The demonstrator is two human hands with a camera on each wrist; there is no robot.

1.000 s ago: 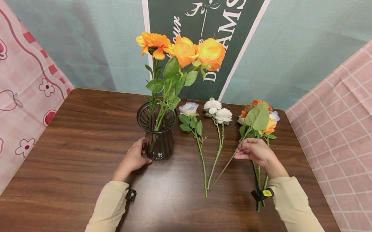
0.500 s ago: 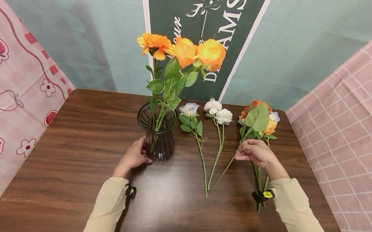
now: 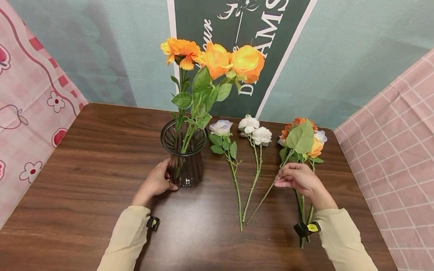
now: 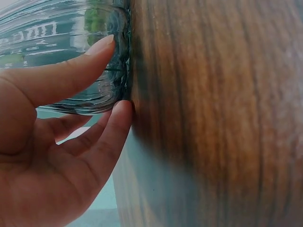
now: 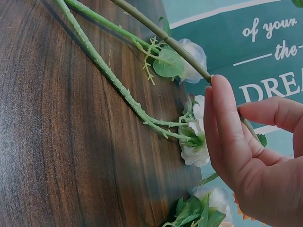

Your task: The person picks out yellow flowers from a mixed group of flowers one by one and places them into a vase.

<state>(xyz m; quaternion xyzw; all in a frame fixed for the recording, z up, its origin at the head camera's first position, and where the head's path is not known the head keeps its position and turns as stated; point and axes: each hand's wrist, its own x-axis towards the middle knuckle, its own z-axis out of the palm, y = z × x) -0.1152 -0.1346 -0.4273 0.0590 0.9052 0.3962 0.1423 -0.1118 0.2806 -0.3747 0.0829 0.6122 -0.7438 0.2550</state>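
Observation:
A dark see-through glass vase (image 3: 187, 169) stands upright on the wooden table, holding orange flowers (image 3: 217, 60) on leafy green stems. My left hand (image 3: 155, 182) grips the vase low on its left side; in the left wrist view the thumb (image 4: 75, 71) lies along the ribbed glass and the fingers reach around the base. My right hand (image 3: 299, 179) pinches a thin brownish stem (image 5: 163, 35) between thumb and fingers. This stem slants, and a broad green leaf (image 3: 300, 136) shows at its upper end. Whether it bears a bloom is hidden.
Right of the vase lie a pale lilac rose (image 3: 221, 128) and a stem with white blooms (image 3: 261, 136). Several orange, yellow and pale flowers (image 3: 315, 147) lie under and beyond my right hand. Fabric backdrops (image 3: 403, 143) border the table (image 3: 94, 165).
The brownish stem's lower tip has shifted very slightly to the right and down with my right hand. My left hand keeps its grip on the vase.

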